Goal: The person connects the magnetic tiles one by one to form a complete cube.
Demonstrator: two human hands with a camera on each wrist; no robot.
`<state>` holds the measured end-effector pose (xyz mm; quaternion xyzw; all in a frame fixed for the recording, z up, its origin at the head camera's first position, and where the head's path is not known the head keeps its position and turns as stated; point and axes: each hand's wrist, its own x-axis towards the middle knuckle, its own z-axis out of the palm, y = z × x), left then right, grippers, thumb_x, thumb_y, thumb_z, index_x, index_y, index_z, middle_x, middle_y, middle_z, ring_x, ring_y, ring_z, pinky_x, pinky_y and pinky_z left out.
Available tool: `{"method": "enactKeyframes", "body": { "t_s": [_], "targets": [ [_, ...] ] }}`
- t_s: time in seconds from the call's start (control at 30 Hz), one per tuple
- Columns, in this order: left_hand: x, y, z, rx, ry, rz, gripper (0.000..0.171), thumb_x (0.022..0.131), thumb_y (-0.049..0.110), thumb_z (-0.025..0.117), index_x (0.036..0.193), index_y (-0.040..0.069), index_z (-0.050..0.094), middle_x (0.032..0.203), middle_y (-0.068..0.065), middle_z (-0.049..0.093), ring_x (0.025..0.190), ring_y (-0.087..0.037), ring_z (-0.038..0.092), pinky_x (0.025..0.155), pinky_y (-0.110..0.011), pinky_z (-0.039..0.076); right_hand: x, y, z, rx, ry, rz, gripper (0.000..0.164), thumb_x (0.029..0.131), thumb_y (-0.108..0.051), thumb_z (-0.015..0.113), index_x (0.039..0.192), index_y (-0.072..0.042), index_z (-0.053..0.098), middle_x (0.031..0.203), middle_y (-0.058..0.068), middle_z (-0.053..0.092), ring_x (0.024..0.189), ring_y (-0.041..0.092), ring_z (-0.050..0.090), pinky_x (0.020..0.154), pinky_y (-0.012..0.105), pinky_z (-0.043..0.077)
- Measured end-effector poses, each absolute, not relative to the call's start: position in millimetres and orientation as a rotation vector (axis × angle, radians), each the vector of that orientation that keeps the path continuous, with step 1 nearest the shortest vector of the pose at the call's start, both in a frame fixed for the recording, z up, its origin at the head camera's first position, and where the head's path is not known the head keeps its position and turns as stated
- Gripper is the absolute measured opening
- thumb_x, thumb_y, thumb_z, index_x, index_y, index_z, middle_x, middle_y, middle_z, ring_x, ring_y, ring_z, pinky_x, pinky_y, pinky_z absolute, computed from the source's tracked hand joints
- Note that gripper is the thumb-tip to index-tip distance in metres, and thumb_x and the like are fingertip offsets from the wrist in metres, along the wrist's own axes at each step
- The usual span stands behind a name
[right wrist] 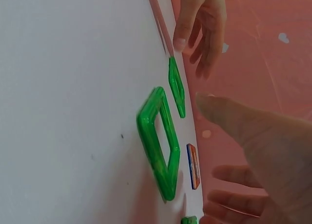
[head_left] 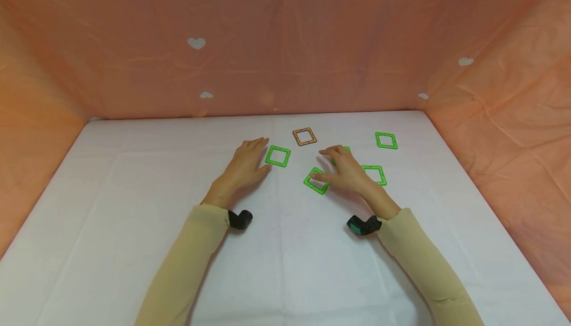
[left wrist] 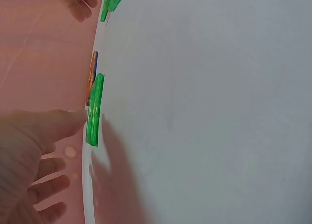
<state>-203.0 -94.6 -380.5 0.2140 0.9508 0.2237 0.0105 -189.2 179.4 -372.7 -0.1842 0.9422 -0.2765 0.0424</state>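
My first worry is the right hand point(head_left: 345, 167): it hovers with its thumb over a tilted green square tile point(head_left: 314, 188), and if it comes down off-line I could skid that tile across the cloth rather than catch it. The same hand hides most of a second green tile point(head_left: 347, 149) from the head view, so I could nudge that one without noticing. The left hand point(head_left: 247, 165) poses a milder risk: its thumb is just beside the left-hand green tile point(head_left: 269, 154), and I can't tell whether they touch; a careless sideways push could swing the tile round. On both hands the fingers are apart, with nothing held between them.

All the tiles lie flat, which leaves me only a thin edge to grip. An orange tile point(head_left: 308, 143) sits between the hands, farther back; two more green ones, a nearer point(head_left: 383, 175) and a farther point(head_left: 387, 146), lie to the right of the right hand. The green looks like glossy, translucent plastic, hollow squares with rounded rims; the orange one shows a blue edge in the right wrist view. The counter point(head_left: 285, 266) wears a creased white cloth, whose folds might snag a sliding tile.
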Motion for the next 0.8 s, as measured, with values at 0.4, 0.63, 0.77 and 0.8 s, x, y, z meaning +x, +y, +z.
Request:
{"method": "enactKeyframes", "body": {
  "t_s": [0.4,0.63,0.77,0.8],
  "targets": [
    [-206,-90,-386,0.684,2.932,0.697,0.061,0.093,0.017,0.061,0.144,-0.003,0.037,0.144,-0.021,0.042,0.131,-0.036,0.038,0.112,-0.046,0.030,-186,175,-379,-0.617,2.841,-0.861,0.069,0.079,-0.036,0.078,0.130,0.004,0.056,0.115,0.018,0.054,0.105,0.030,0.054,0.090,0.045,0.048],
    [-210,-86,-388,0.643,2.941,0.702,0.061,0.092,0.022,0.063,0.143,-0.003,0.040,0.139,-0.020,0.044,0.126,-0.036,0.040,0.108,-0.046,0.033,-184,175,-383,-0.613,2.846,-0.858,0.068,0.075,-0.037,0.081,0.126,0.002,0.059,0.110,0.014,0.056,0.099,0.027,0.054,0.086,0.042,0.048],
    [-212,-85,-387,0.614,2.938,0.702,0.063,0.092,0.024,0.063,0.144,-0.002,0.039,0.136,-0.020,0.044,0.123,-0.034,0.039,0.106,-0.046,0.034,-183,175,-384,-0.607,2.847,-0.864,0.067,0.073,-0.037,0.083,0.124,0.001,0.062,0.108,0.012,0.056,0.097,0.025,0.054,0.084,0.039,0.047],
    [-212,-85,-387,0.607,2.935,0.700,0.063,0.092,0.024,0.063,0.144,-0.002,0.039,0.136,-0.019,0.044,0.123,-0.034,0.039,0.105,-0.046,0.035,-182,176,-383,-0.606,2.845,-0.865,0.066,0.073,-0.037,0.083,0.124,0.000,0.062,0.108,0.011,0.056,0.097,0.025,0.053,0.083,0.039,0.047]
  ]
}}
